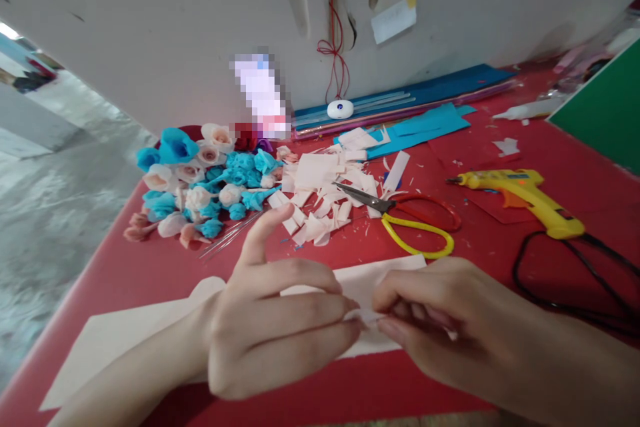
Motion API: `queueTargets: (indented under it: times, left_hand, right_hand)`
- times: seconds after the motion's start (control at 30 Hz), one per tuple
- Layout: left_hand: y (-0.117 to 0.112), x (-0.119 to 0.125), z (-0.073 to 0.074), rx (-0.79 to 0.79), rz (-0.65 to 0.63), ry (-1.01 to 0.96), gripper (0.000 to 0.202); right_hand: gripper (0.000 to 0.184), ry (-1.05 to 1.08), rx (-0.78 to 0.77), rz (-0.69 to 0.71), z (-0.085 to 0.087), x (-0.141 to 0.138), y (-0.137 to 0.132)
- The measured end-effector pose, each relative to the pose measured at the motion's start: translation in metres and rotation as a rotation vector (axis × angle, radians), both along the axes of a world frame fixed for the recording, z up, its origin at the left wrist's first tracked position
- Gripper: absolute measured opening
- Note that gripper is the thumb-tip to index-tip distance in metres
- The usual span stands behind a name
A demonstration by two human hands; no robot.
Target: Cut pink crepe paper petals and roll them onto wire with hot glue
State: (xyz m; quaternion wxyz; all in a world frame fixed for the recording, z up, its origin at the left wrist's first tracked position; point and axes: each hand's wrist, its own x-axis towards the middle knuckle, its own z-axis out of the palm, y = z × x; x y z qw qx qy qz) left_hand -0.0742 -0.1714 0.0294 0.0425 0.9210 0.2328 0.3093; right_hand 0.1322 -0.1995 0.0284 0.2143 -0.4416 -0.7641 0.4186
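A small piece of pale paper point(367, 316) is stretched between my two hands. My left hand point(280, 320) pinches one side of it, its index finger raised. My right hand point(430, 307) grips the other side between thumb and fingers, the rest curled in. Beneath both hands lies a larger pale paper sheet point(370, 273), partly hidden by them. Another pale sheet point(115, 340) lies under my left forearm. Just beyond the hands, scissors point(385, 205) with one red and one yellow handle rest partly open, blades over cut pale paper pieces point(320, 173).
Blue, white and pink paper flowers point(205, 180) are heaped at left, beside a blurred phone-like screen point(263, 90). A yellow glue gun point(525, 197) with a black cord lies right. Blue paper point(425, 130) and a white oval device point(340, 109) sit by the wall. A green board point(605, 107) stands at right.
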Motion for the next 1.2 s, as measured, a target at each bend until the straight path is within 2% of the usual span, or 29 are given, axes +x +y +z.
queueTargets:
  times: [0.1, 0.27, 0.53, 0.6, 0.67, 0.77, 0.87, 0.93, 0.97, 1.0, 1.03, 1.2]
  left_hand:
    - [0.008, -0.001, -0.005, 0.088, -0.089, -0.026, 0.025]
    - [0.021, -0.002, -0.013, 0.206, -0.224, -0.057, 0.026]
    - [0.020, -0.002, -0.012, 0.113, -0.238, -0.072, 0.015]
    - [0.023, 0.000, -0.012, 0.071, -0.252, -0.088, 0.015]
    - [0.028, 0.002, -0.014, 0.037, -0.261, -0.072, 0.012]
    - [0.033, 0.008, -0.022, -0.023, -0.250, -0.090, 0.010]
    - [0.035, 0.014, -0.033, -0.123, -0.212, -0.180, 0.010]
    - [0.034, 0.018, -0.040, -0.174, -0.202, -0.193, 0.013]
    - [0.033, 0.019, -0.042, -0.188, -0.202, -0.194, 0.014]
    - [0.032, 0.021, -0.044, -0.200, -0.205, -0.187, 0.016]
    - [0.032, 0.022, -0.045, -0.208, -0.205, -0.189, 0.016]
    - [0.031, 0.024, -0.045, -0.227, -0.183, -0.221, 0.015]
  right_hand:
    - [0.014, -0.012, 0.014, 0.009, 0.002, -0.001, 0.000]
    - [0.016, 0.068, -0.051, -0.020, -0.004, 0.001, 0.001]
    - [0.015, 0.066, -0.213, 0.023, -0.002, 0.001, 0.005]
    - [0.016, 0.063, -0.214, 0.019, -0.001, 0.002, 0.007]
    - [0.014, 0.055, -0.138, -0.023, 0.000, 0.005, 0.010]
    - [0.013, -0.080, 0.021, -0.188, 0.002, 0.019, 0.019]
    - [0.018, -0.317, 0.177, -0.473, 0.000, 0.046, 0.028]
    - [0.022, -0.550, 0.287, -0.662, -0.008, 0.069, 0.031]
    - [0.024, -0.738, 0.312, -0.710, -0.015, 0.082, 0.032]
    - [0.027, -0.939, 0.305, -0.717, -0.022, 0.094, 0.031]
    - [0.030, -0.997, 0.283, -0.736, -0.030, 0.105, 0.030]
    - [0.031, -0.973, 0.191, -0.721, -0.060, 0.148, 0.025]
